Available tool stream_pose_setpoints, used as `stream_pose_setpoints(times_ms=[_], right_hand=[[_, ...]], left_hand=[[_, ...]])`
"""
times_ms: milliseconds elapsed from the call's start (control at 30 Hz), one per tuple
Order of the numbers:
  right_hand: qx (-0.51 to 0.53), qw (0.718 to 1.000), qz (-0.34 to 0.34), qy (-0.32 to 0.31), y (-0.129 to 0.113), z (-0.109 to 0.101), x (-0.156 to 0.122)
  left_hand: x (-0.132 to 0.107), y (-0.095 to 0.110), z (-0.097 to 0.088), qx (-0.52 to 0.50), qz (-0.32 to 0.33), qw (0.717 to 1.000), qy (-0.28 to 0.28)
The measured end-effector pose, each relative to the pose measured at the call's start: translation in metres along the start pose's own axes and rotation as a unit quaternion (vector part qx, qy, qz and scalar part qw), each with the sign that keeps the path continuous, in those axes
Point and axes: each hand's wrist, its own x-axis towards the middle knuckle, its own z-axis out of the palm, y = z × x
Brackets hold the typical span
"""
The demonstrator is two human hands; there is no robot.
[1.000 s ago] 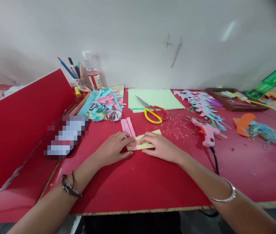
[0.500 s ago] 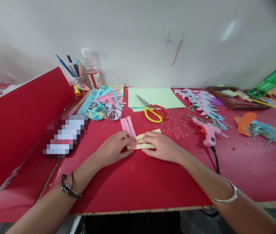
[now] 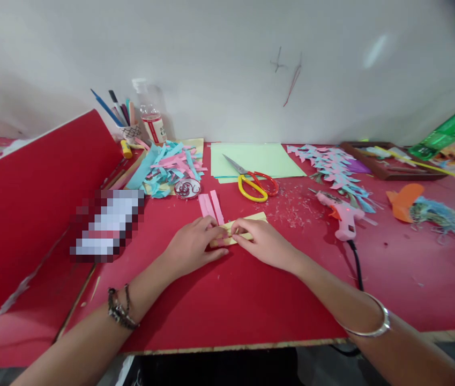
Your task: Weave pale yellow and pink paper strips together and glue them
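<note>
Pale yellow paper strips [image 3: 258,217] lie crosswise over pink paper strips [image 3: 211,206] on the red table, meeting under my fingers. My left hand [image 3: 195,244] presses its bent fingers on the left ends, where pink and yellow overlap; its thumb rests lower, near the edge of the strips. With thumb and index finger closed together, my right hand [image 3: 265,244] pinches at a yellow strip just right of the crossing. The fingers partly hide how the strips pass over or under each other.
Scissors [image 3: 251,179] lie behind my hands on pale green paper sheets [image 3: 259,158]. A pink glue gun [image 3: 345,217] with a cord is to the right. Cut paper strips [image 3: 171,166] pile up at back left, near a phone [image 3: 109,225] and a leaning red board [image 3: 42,209].
My right fingers have shifted from lying over the yellow strips to a pinch near the crossing. The yellow strips now lie flatter and closer together. My left hand has moved slightly right.
</note>
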Motion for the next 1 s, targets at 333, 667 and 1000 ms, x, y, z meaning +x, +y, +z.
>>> stream_pose_setpoints(times_ms=[333,667,1000], right_hand=[[0.050,0.999,-0.014,-0.010,0.006,0.004,0.003],[0.026,0.998,-0.052,-0.014,0.009,0.002,0.005],[0.012,0.999,-0.046,-0.022,0.013,-0.002,0.004]], left_hand=[[0.004,-0.002,0.005,0.006,0.008,1.000,-0.001],[0.003,-0.004,0.006,-0.043,0.019,0.999,0.012],[0.002,-0.003,0.002,-0.009,0.060,0.998,0.002]])
